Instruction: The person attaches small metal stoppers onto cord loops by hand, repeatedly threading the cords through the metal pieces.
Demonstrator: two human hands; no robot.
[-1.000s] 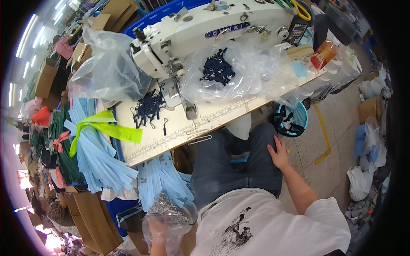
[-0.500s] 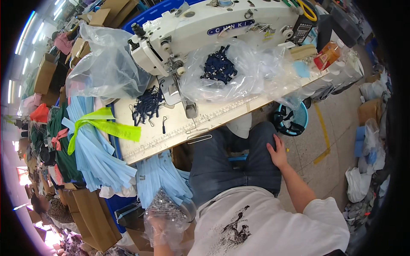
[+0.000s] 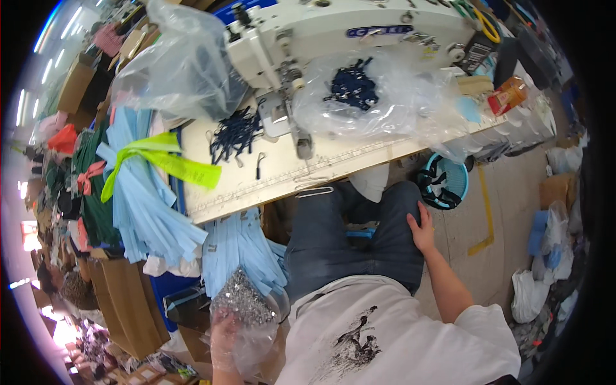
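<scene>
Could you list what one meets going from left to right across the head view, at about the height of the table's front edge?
Bundle of light blue fabric strips tied with a yellow-green band → pile of dark blue cords → sewing machine's presser foot → clear bag of dark blue pieces → blue basket on the floor.

You wear a white short-sleeved cotton T-shirt (image 3: 398, 333) filling the lower centre of the frame, with a black splashed ink-like graphic (image 3: 353, 340) printed on its chest. Above it, toward the middle of the frame, your legs are in dark blue-grey denim jeans (image 3: 346, 237). Both forearms are bare below the sleeves.
</scene>
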